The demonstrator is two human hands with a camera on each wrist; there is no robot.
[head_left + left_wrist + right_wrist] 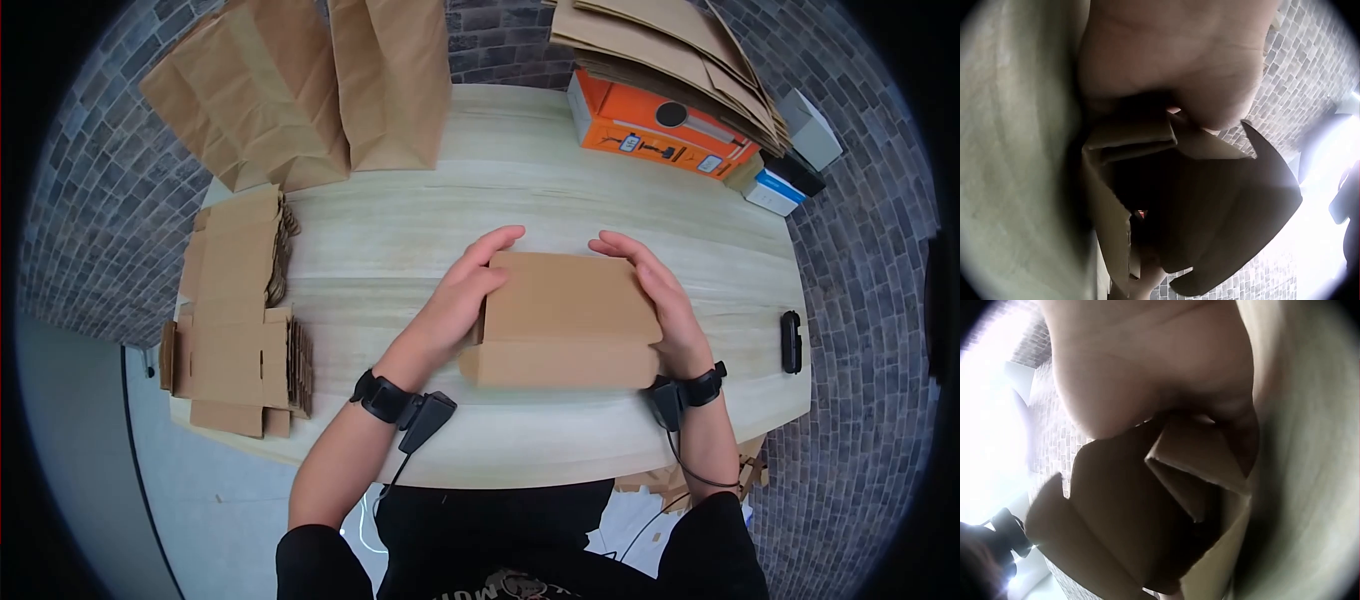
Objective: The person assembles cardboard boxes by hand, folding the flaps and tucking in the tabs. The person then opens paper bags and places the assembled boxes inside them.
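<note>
A small brown cardboard box [572, 298], partly folded up, is held between both hands close over the table, its long front flap [568, 366] hanging toward the person. My left hand [468, 290] grips the box's left side, thumb at the top edge. On the opposite side my right hand [668, 305] holds it, thumb along the right edge. From the left wrist, the box's open end [1166, 194] shows a dark hollow with loose flaps around it. A bent end flap [1194, 453] stands under the palm in the right wrist view. The hands' far fingers are partly hidden behind the box.
Flattened cardboard boxes [235, 320] are stacked at the table's left edge. Two paper bags [390, 90] stand at the back left. An orange box [650, 120] bears folded brown paper pieces [665, 45] at the back right. A small black object [791, 342] lies at the right edge.
</note>
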